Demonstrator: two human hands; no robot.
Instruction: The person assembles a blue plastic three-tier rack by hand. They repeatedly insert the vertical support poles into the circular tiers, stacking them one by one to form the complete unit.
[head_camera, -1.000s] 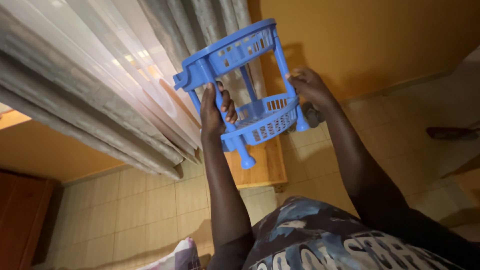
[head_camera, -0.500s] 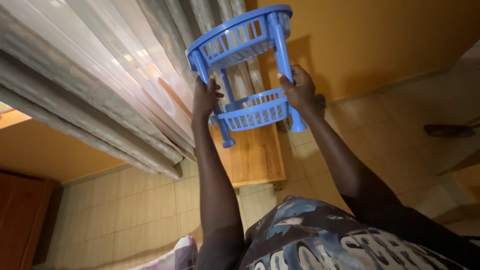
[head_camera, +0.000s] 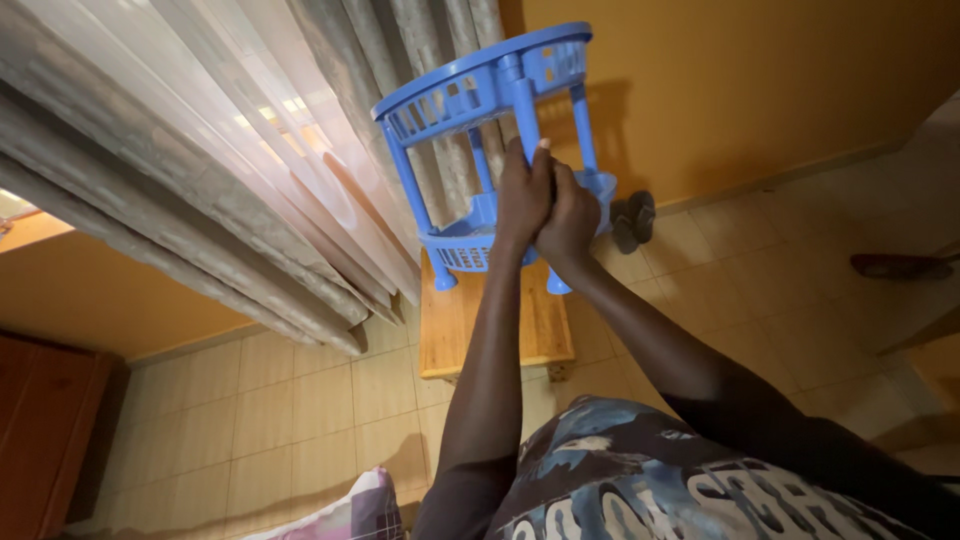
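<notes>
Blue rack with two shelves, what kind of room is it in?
Probably a room in a home: long grey curtains, a tiled floor, a low wooden table under the blue rack, held by both hands.

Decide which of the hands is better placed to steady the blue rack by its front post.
Left. The left hand already wraps the front post of the blue rack, thumb up it; the right hand sits lower, beside the bottom basket.

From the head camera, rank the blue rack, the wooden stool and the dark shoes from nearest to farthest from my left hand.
1. Blue rack: gripped by the left hand.
2. Wooden stool: just below the hand.
3. Dark shoes: to the right by the wall; close to the stool's rank, hard to call.
</notes>
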